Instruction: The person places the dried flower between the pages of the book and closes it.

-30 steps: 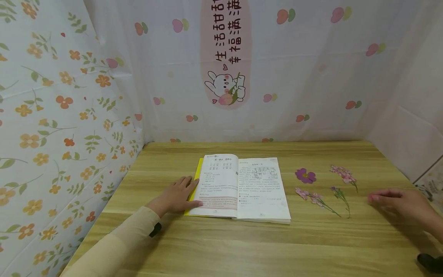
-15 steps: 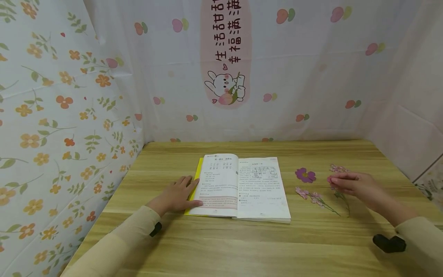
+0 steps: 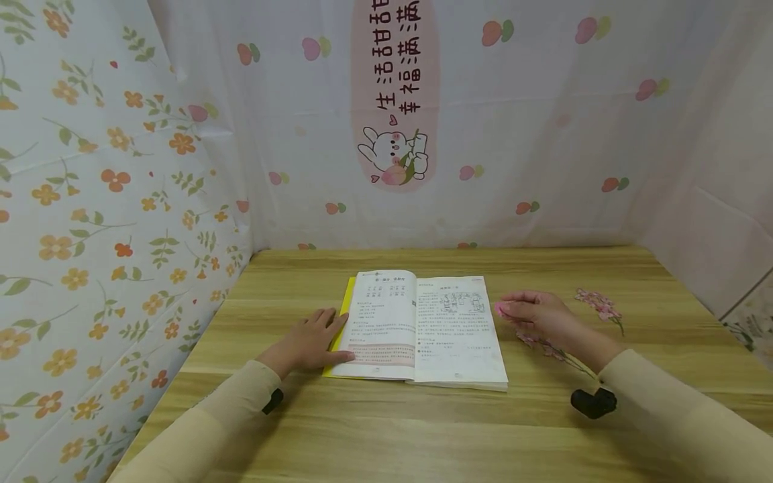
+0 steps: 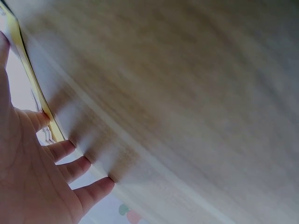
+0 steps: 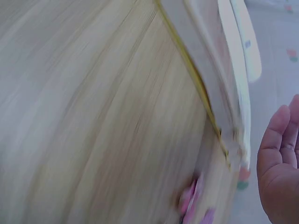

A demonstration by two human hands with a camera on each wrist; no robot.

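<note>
An open book (image 3: 455, 339) with a yellow cover lies on the wooden table in the head view. My left hand (image 3: 308, 343) rests on its left edge, thumb on the page and fingers spread along the cover; the left wrist view shows these fingertips (image 4: 93, 189) at the tabletop. Just off the book's right edge, my right hand (image 3: 537, 320) pinches a small pink flower (image 3: 500, 309), mostly covered by the fingers. Below this hand lies a pink flower sprig (image 3: 549, 349), partly hidden. In the right wrist view, the held flower does not show.
Another pink sprig (image 3: 600, 308) lies farther right on the table (image 3: 392, 436). Pink blossoms (image 5: 189, 200) appear blurred on the tabletop in the right wrist view. Patterned curtains (image 3: 290, 134) stand behind and at the left.
My right hand has moved left from the table's right side to the book's right edge, carrying the pink flower. It now covers the purple flower. My left hand stays put.
</note>
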